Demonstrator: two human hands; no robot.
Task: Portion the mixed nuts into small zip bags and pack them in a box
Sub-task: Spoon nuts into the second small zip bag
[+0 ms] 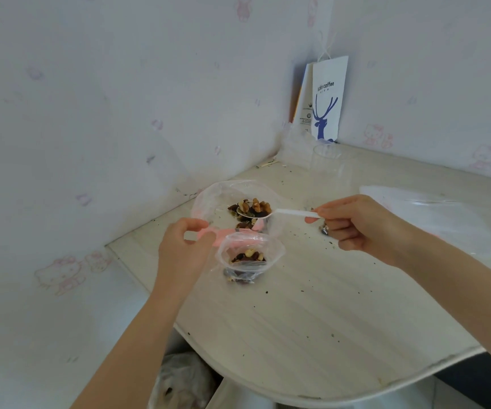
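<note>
**Scoop loaded, small bag held open to take it**

Left hand (183, 243), centre-left of frame: thumb and fingers pinch the pink zip edge of the small zip bag (270, 255). That keeps its mouth open and facing up; it already holds some nuts and sits on the table (327, 305).

Right hand (356, 224), centre-right: fingers curled round the end of the white spoon (294, 214). The handle is roughly level, probably so the heaped mixed nuts (254, 207) don't spill. The spoon bowl hangs over the larger clear bag (214, 199), just behind the small bag's mouth.

Both forearms angle in from the bottom edge. I can't pick out a box.
</note>
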